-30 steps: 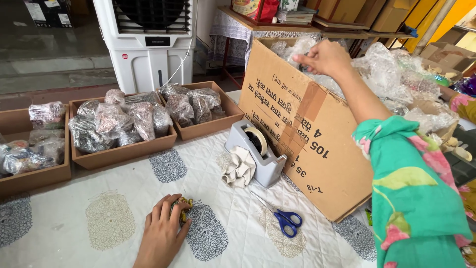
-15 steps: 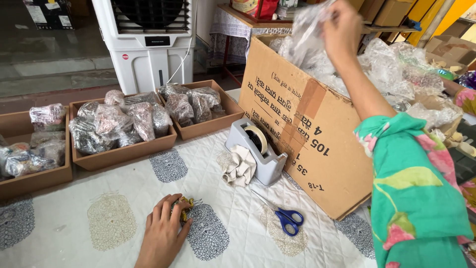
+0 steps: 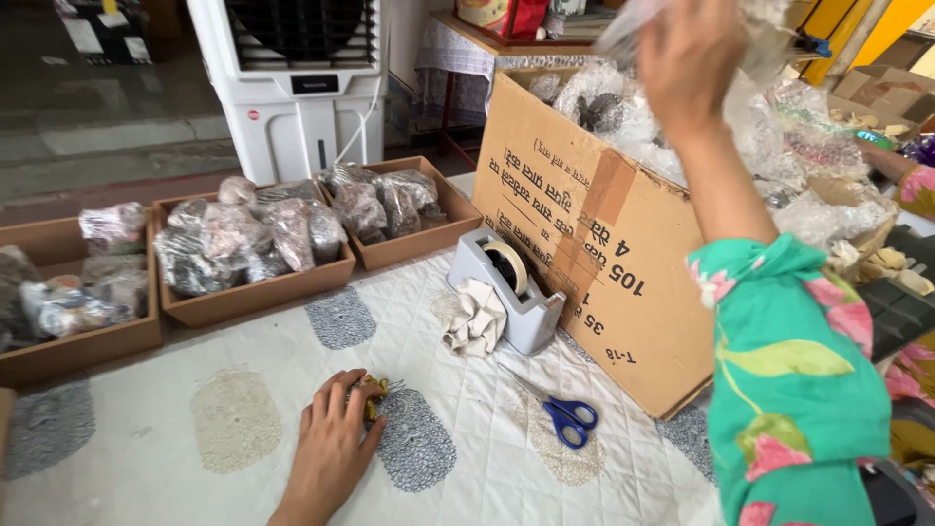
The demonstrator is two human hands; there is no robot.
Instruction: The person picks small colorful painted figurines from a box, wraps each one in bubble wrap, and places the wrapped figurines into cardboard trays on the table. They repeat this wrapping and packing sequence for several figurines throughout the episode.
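My left hand (image 3: 331,448) rests flat on the white quilted cloth (image 3: 234,429), its fingers curled over a small yellow-and-dark object (image 3: 373,396). My right hand (image 3: 687,54) is raised above the big cardboard box (image 3: 584,224) and grips a clear plastic bag (image 3: 643,15) lifted out of it. The box is packed with crumpled clear bags (image 3: 604,97). My right arm wears a green floral sleeve (image 3: 794,380).
Three low cardboard trays of bagged items (image 3: 243,239) line the far side of the cloth. A grey tape dispenser (image 3: 511,287) with a crumpled cloth (image 3: 475,321) stands beside the box. Blue-handled scissors (image 3: 565,417) lie near its front. A white air cooler (image 3: 297,83) stands behind.
My right hand has risen from inside the box, pulling a clear plastic bag up with it. My left hand has stayed on the small object.
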